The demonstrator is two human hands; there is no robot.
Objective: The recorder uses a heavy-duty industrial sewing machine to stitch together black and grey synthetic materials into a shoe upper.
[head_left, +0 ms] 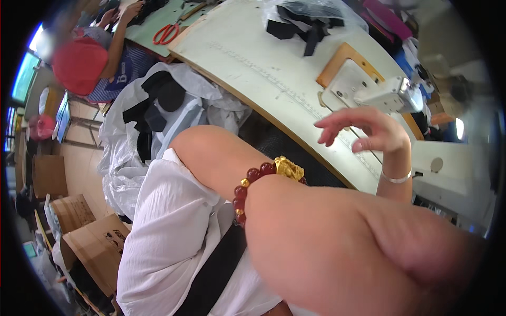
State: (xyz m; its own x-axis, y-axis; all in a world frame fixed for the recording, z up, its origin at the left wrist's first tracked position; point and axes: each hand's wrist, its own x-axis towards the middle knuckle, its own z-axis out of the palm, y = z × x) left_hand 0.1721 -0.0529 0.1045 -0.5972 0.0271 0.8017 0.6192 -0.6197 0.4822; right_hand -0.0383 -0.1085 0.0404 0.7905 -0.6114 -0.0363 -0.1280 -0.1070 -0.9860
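My left hand (337, 237) is very large and close to the view, with a bracelet of red beads and gold pieces (253, 179) round its wrist. Its fingers are cut off or blurred at the lower right, so what they do is hidden. My right hand (371, 129), with a silver bangle (396, 177) at the wrist, hovers over the near edge of the white worktable (237, 58). Its fingers are apart and slightly bent, with nothing in them. Just beyond it stands a white sewing machine (363, 89) on a wooden-edged base.
Black cloth pieces (303, 29) lie with clear plastic at the far side. Left of the table, a white plastic bag (124, 142) holds black and pale cloth. Red-handled scissors (166, 33) lie near a person in a red cap (79, 66). Cardboard boxes (97, 247) stand lower left.
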